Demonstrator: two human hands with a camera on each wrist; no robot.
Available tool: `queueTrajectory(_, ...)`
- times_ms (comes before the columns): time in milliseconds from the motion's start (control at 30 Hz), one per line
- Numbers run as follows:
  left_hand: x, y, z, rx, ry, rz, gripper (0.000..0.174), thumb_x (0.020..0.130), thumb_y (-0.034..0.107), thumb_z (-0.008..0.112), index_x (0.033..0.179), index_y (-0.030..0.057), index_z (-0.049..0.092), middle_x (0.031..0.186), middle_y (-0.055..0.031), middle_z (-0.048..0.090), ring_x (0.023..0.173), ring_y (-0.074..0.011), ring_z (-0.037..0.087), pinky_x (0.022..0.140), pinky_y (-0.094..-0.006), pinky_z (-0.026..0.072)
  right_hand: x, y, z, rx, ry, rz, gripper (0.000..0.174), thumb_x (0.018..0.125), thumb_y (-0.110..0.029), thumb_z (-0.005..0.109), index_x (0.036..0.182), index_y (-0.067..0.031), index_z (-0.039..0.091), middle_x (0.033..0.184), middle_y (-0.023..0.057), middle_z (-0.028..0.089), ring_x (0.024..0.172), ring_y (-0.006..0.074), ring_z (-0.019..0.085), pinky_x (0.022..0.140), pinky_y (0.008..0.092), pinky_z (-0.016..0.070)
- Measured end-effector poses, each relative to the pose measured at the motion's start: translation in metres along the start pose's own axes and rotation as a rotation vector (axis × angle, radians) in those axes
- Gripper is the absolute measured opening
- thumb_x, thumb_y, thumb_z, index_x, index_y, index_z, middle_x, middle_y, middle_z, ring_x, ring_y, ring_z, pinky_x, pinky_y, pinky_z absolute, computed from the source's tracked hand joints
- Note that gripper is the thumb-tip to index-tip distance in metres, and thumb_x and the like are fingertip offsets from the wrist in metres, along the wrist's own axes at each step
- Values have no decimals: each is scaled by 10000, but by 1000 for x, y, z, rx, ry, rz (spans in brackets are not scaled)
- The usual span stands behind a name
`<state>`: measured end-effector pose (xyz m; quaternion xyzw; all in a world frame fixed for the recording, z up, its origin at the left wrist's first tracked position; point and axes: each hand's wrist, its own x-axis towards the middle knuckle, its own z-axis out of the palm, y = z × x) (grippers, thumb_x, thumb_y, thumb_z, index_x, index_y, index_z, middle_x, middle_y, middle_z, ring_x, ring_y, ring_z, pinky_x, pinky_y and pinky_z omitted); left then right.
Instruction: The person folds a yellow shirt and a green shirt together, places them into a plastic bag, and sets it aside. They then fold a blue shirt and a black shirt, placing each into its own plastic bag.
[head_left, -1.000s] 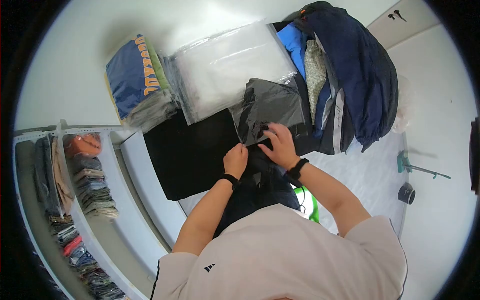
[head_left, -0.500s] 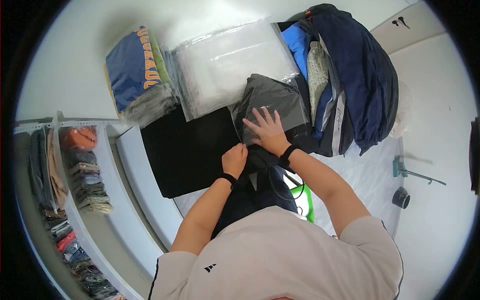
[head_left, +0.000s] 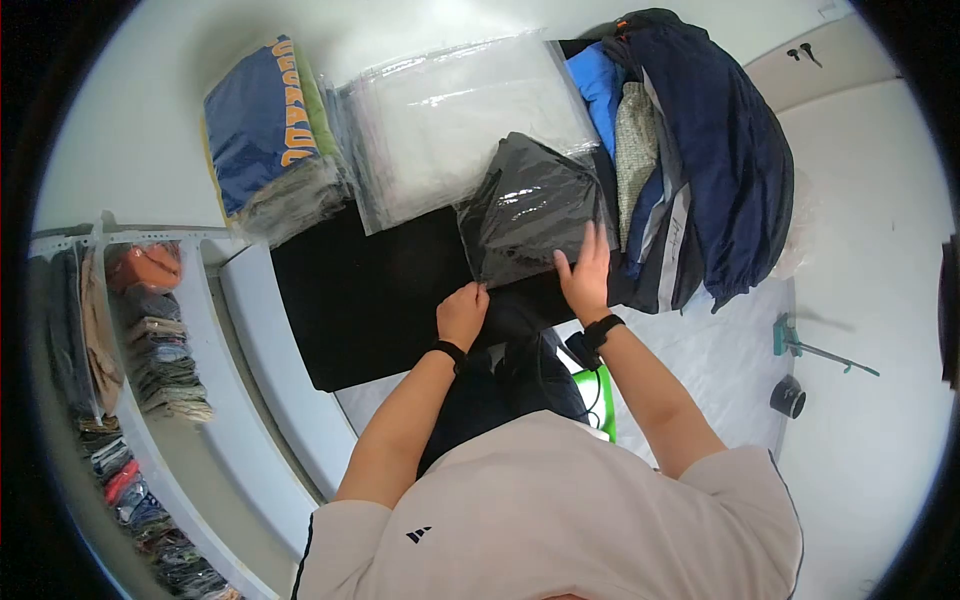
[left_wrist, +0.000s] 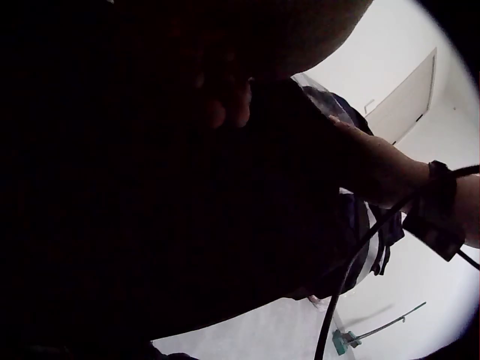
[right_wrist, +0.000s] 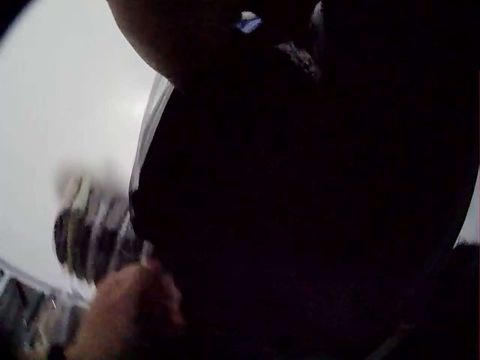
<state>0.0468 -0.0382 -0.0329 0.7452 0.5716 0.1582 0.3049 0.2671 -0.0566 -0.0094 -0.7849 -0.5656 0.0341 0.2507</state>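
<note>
A dark folded garment in a clear plastic bag (head_left: 530, 215) lies on the black tabletop (head_left: 365, 300) in the head view. My left hand (head_left: 462, 316) pinches the bag's near left corner between thumb and curled fingers. With fingers straight, my right hand (head_left: 587, 272) rests along the bag's right side, thumb spread toward the middle. The left wrist view is mostly dark, with a few left fingertips (left_wrist: 229, 112) faintly lit and the right forearm (left_wrist: 390, 169) beyond. In the right wrist view the left hand (right_wrist: 131, 304) appears blurred at the lower left.
Behind the bag lies a stack of clear plastic bags (head_left: 470, 125). Packed clothes, a blue one (head_left: 262, 125) on top, stand at the far left. A navy jacket (head_left: 715, 170) and other clothes are heaped at right. Shelves (head_left: 240, 370) of bagged clothes stand on the left.
My right hand has swept over the bag, from near its lower left corner to its right side, and the plastic looks flatter. The left hand has kept its pinch on the corner.
</note>
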Motion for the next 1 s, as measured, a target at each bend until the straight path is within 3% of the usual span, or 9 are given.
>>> queueTrajectory(33,0,2,-1,13,-6,6,257,877,228,489,736,26,562,715,-175,605,664,-357,595,588,-449,467,1,2,1,-3,-1,-3,741,775,-268,682,1328,45,302,1359,247,341,1259,353,347,1036,429,283)
queueTrajectory(100,1,3,-1,29,-12,12,254,868,230,499,719,34,564,699,-163,610,651,-347,601,580,-445,481,3,6,5,634,-155,432,733,786,-262,688,1310,79,305,1309,243,409,1204,318,421,1007,358,327)
queueTrajectory(233,1,0,-2,-30,-91,0,254,870,232,493,743,27,571,734,-179,619,681,-366,600,600,-464,475,31,-21,-19,863,-234,682,750,763,-238,717,1296,107,318,1274,225,453,1150,276,463,976,316,345)
queueTrajectory(367,2,-2,-2,-84,-141,-2,255,873,235,486,763,23,577,741,-183,620,700,-378,596,617,-472,469,34,-7,13,906,-116,595,784,727,-281,745,1280,111,351,1264,219,462,1144,281,466,969,332,350)
queueTrajectory(467,4,-4,-1,-130,-163,-58,259,874,240,484,770,22,577,744,-182,620,704,-378,594,625,-472,466,46,-1,5,1344,-523,1094,840,664,-369,770,1275,69,394,1253,194,475,1121,297,478,949,379,362)
queueTrajectory(600,2,-4,-9,-215,-218,-85,271,874,246,485,753,22,577,740,-181,619,702,-377,593,629,-467,464,51,-12,-6,1346,-693,1023,728,683,-340,743,1255,0,450,1242,152,497,1109,285,488,926,406,374)
queueTrajectory(667,2,0,-17,-269,-269,-96,275,871,246,495,736,22,579,734,-176,617,697,-374,593,633,-462,463,52,-16,-9,1441,-728,1049,432,759,-311,651,1094,-50,572,1062,97,619,973,248,586,866,370,449)
queueTrajectory(833,-11,6,-14,-175,-200,39,266,858,240,517,727,18,583,723,-180,611,691,-370,594,631,-454,463,49,-5,24,1417,-639,1117,449,727,-317,636,1095,-68,567,1085,97,602,985,279,543,870,415,412)
queueTrajectory(1000,-13,17,-26,-262,-153,152,196,809,181,593,803,-15,591,761,-214,605,724,-354,611,648,-416,469,57,-8,45,1783,-519,906,411,761,-316,600,1064,-40,578,1038,102,617,951,269,562,857,384,434)
